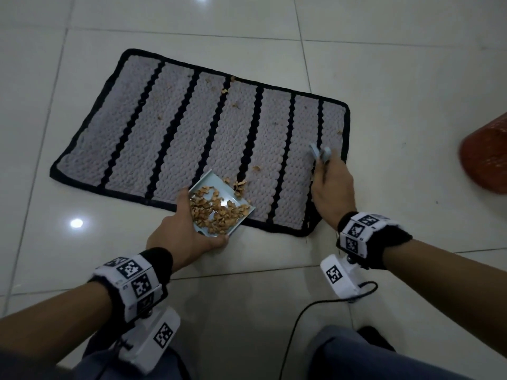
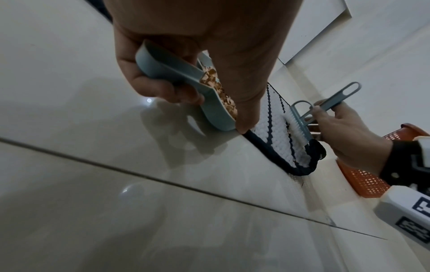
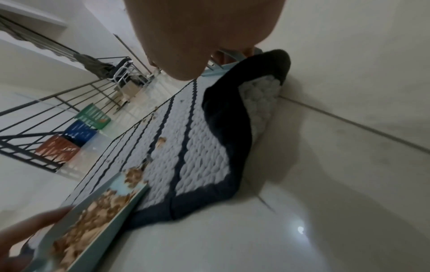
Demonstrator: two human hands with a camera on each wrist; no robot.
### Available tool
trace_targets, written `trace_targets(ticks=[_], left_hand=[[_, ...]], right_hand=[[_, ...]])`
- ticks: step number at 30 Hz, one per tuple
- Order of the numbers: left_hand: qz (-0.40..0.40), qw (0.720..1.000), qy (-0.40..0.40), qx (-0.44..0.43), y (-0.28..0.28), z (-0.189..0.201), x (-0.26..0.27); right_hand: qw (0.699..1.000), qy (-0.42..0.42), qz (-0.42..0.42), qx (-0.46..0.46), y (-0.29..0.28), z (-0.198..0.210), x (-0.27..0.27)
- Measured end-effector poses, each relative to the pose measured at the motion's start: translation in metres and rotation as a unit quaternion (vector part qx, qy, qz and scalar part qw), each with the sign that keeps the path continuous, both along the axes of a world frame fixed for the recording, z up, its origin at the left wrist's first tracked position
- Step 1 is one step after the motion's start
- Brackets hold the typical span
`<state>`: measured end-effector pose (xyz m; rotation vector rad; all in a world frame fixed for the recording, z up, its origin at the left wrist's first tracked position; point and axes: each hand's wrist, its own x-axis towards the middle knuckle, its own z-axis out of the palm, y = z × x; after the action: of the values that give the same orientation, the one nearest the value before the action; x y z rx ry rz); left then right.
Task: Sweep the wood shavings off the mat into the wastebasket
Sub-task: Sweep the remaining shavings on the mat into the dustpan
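Note:
A grey mat point(image 1: 175, 127) with black stripes lies on the tile floor. My left hand point(image 1: 178, 229) grips a pale blue dustpan point(image 1: 238, 198) at the mat's near edge; it holds a heap of wood shavings point(image 1: 216, 212). A few loose shavings point(image 1: 256, 168) stay scattered on the mat. My right hand point(image 1: 329, 187) holds a small blue brush point(image 2: 300, 119) with its bristles down on the mat's right end, where the corner point(image 3: 267, 62) is curled up. The orange wastebasket point(image 1: 485, 157) stands to the right.
Pale tile floor surrounds the mat. A black cable point(image 1: 307, 314) trails over the floor near my knees. In the right wrist view, a black railing point(image 3: 46, 110) and three coloured bins point(image 3: 76, 132) stand far beyond the mat.

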<state>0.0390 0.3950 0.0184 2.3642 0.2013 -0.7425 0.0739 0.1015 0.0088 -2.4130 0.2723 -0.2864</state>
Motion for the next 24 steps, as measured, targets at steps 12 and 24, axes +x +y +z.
trace_targets(ticks=[12,24], left_hand=[[-0.003,1.000,0.005,0.017,0.000,-0.001,-0.001],[0.002,1.000,0.004,0.016,-0.005,0.002,-0.002]], right_hand=[[0.997,-0.033,0.050,0.041,0.052,0.019,0.015],[0.991,0.021,0.135,-0.017,0.031,-0.003,0.011]])
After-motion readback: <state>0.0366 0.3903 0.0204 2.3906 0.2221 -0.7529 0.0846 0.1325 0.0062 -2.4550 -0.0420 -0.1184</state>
